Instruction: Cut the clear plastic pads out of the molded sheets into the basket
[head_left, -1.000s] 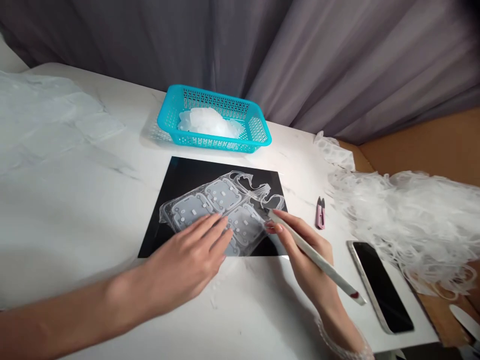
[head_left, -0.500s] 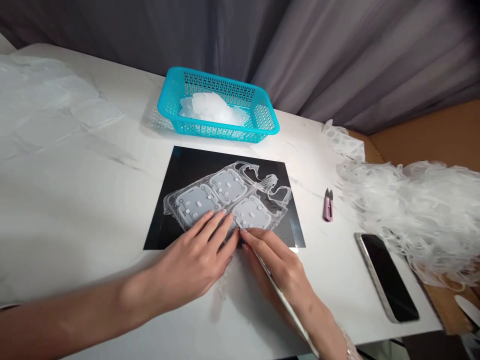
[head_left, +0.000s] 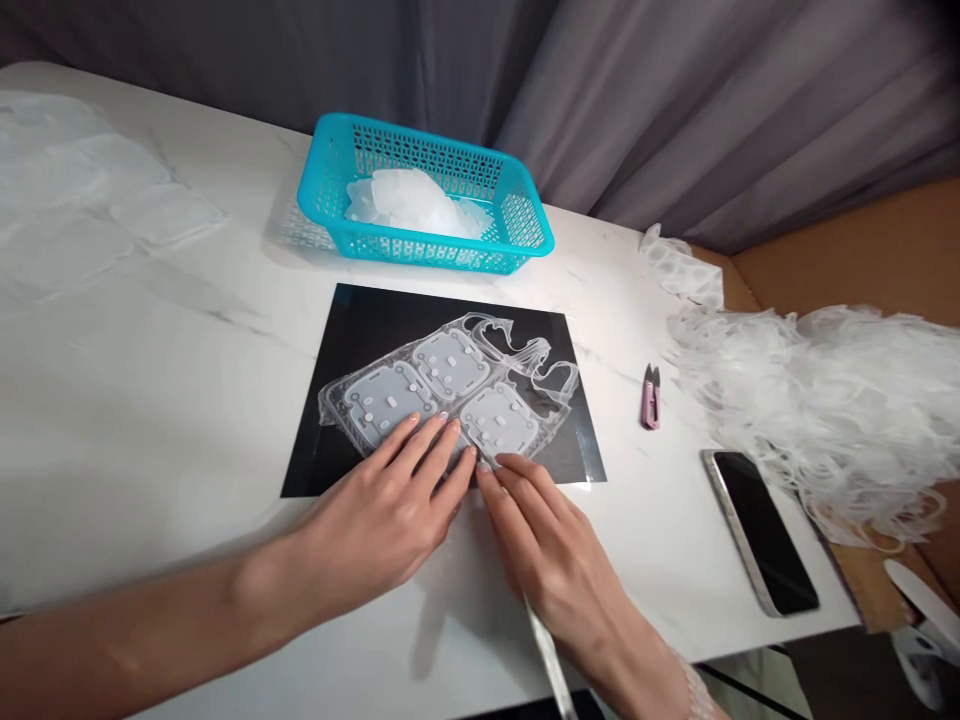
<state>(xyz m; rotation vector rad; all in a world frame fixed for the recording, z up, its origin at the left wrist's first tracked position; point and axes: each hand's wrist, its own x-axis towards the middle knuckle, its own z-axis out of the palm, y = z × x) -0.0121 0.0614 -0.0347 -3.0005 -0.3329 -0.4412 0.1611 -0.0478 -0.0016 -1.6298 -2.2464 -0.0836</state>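
Note:
A clear, flexible sheet of moulded silicone-like parts (head_left: pixel 504 418) lies on a black mat (head_left: pixel 360 320). Several rounded-square panels with small raised tabs show in it, and torn loops of film trail from its far right edge. My left hand (head_left: pixel 397 490) rests flat on the near part of the sheet, fingers spread, covering some of it. Close beside it, my right hand (head_left: pixel 551 540) is closed around a long, thin, pale tool (head_left: pixel 549 655) whose rear end sticks out below the palm. The tool's tip, at the sheet's near edge, is hidden by the fingers.
Behind the mat stands a turquoise basket (head_left: pixel 427 252) holding translucent white pieces. Pink thread snips (head_left: pixel 651 398) and a phone (head_left: pixel 765 535) lie at the right, beside a heap of white film scraps (head_left: pixel 817 410). More translucent sheets (head_left: pixel 75 200) lie at the left.
The right hand has turned, so the tool's rear end now points more steeply down and toward me. The left hand stays on the sheet. The whole view has shifted slightly.

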